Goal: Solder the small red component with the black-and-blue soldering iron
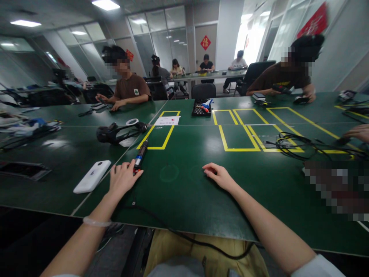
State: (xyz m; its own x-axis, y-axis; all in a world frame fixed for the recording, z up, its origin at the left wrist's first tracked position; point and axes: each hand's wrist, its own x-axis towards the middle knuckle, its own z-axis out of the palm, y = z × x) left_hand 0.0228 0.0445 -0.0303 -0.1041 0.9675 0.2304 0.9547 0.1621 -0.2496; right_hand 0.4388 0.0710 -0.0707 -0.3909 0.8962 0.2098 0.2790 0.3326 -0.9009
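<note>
My left hand (123,177) rests on the green table (184,200) left of centre. Its thumb and index finger are closed around the near end of a slim cylindrical tool (140,154), dark with a blue band and a red part by the fingers. The tool points away from me; its exact kind is unclear. My right hand (218,176) lies on the table with fingers loosely bent and a gap at the thumb, holding nothing. A white rounded device (92,177), like a power bank, lies left of my left hand.
Ahead are a black headset-like frame (118,133), a white paper (167,120) and a black tray (197,114) of coloured tools. Yellow tape (240,149) outlines rectangles. Black cables (291,144) lie right; another cable (184,234) crosses my lap. Co-workers sit opposite; another person's hand (359,132) shows right.
</note>
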